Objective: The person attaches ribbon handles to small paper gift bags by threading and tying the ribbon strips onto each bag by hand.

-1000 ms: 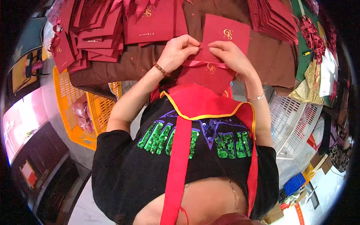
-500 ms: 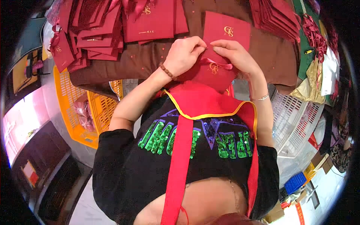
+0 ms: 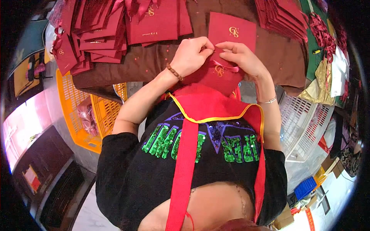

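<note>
A dark red paper gift bag (image 3: 207, 79) with gold print stands against my front, a shiny pink ribbon (image 3: 228, 67) looped across it. Over its top edge my left hand (image 3: 192, 56) is closed, thumb and forefinger pinched together. My right hand (image 3: 241, 57) faces it from the right, thumb and fingers drawn into a pinch close to the left fingertips. Whatever is between the fingertips is too small and hidden to name. Just beyond lies another flat red bag (image 3: 233, 30) with a gold emblem, partly covered by my right fingers.
Fanned red bags (image 3: 102, 45) and a larger ribboned pile (image 3: 154, 29) occupy the left of the brown-covered table (image 3: 148, 63). More bags (image 3: 283, 19) lie far right, near bunched ribbons (image 3: 323, 32). Below the table stand orange crates (image 3: 71, 111) at left and white baskets (image 3: 300, 119) at right.
The right thumb has shifted slightly, and both hands remain close together above the bag. The bags on the table look the same.
</note>
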{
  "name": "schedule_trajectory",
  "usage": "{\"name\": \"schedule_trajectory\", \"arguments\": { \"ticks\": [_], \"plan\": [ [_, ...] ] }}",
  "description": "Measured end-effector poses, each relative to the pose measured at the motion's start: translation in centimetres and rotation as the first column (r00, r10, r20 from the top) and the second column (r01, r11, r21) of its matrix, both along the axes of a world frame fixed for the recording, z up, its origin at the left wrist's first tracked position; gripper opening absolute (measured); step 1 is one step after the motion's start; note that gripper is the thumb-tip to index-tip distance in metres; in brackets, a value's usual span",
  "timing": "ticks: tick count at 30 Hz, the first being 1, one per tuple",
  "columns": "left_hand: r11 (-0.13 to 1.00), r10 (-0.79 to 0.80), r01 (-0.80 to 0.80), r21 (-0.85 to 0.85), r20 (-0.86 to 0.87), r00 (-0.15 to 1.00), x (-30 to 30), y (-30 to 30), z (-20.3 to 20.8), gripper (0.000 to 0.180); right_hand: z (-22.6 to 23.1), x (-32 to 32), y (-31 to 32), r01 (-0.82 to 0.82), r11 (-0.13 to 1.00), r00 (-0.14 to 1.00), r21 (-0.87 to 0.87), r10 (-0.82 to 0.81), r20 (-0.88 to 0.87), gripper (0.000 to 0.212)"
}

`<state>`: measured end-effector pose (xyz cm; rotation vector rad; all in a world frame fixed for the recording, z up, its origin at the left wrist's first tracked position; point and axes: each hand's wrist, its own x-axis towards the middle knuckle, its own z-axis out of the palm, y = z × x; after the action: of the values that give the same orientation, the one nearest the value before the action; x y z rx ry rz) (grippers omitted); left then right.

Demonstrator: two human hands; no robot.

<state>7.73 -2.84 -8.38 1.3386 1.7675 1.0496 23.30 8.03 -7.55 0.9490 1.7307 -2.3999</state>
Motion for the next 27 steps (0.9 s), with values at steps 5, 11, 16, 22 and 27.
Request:
{"name": "schedule_trajectory", "arguments": {
  "ticks": [5, 11, 16, 22, 27],
  "plan": [
    [0.977, 0.029, 0.024, 0.213, -0.243, 0.970, 1.4, 0.1, 1.2, 0.017, -0.9, 0.1, 0.1, -0.075, 0.992, 0.997, 0.105, 0.079, -0.026, 0.032],
    [0.967, -0.025, 0.089, 0.239, -0.256, 0.966, 2.1, -0.2, 0.4, 0.021, -1.3, 0.5, -0.4, -0.004, 0.971, 0.985, 0.238, 0.044, -0.166, 0.029],
    [0.974, -0.133, 0.191, 0.123, -0.374, 0.918, -1.3, 0.6, 2.7, 0.018, 0.3, 0.2, -0.7, 0.005, 0.970, 0.998, 0.241, 0.012, -0.069, 0.024],
    [0.876, -0.474, 0.475, -0.091, -0.356, 0.806, -5.0, 3.4, 2.1, 0.015, 2.0, 0.1, -2.8, -0.004, 0.511, 0.997, 0.860, 0.070, -0.037, 0.020],
    [0.701, -0.710, 0.613, -0.366, -0.271, 0.650, -5.1, 5.3, 5.6, 0.017, 2.6, 0.1, -3.6, -0.031, 0.474, 0.999, 0.880, -0.003, 0.037, 0.019]
  ]
}}
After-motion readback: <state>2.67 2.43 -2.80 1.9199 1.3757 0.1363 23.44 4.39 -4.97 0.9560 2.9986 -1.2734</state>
